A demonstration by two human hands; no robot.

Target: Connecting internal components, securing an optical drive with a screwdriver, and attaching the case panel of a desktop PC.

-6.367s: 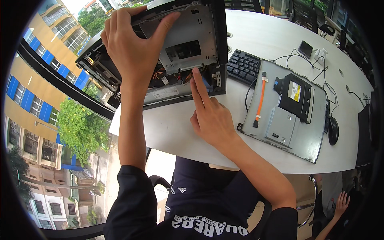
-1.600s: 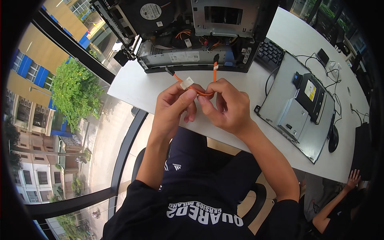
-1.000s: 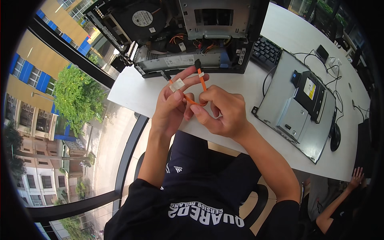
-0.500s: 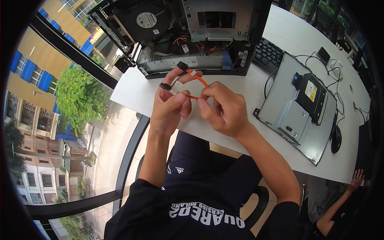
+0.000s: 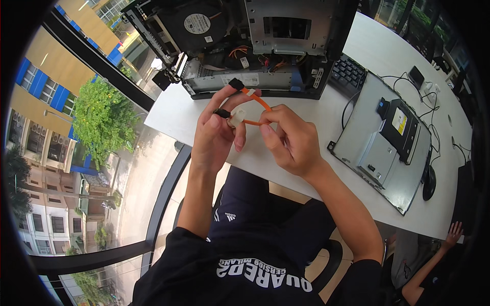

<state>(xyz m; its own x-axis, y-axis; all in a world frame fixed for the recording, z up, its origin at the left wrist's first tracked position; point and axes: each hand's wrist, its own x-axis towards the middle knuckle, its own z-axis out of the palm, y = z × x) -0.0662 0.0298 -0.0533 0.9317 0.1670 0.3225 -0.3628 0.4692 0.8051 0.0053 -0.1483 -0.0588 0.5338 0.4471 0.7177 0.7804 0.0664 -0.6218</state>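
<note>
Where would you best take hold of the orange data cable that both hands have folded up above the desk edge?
Probably by a black end connector, pinched on its flat faces from the side. The orange data cable is a thin flat ribbon, looped between the left hand and right hand, so its middle flexes; the rigid plug sticks up free above the fingers.

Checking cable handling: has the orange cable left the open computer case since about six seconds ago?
Yes. The orange cable was in the open computer case then; now both hands, left hand and right hand, hold it over the white table, nearer the person.
</note>
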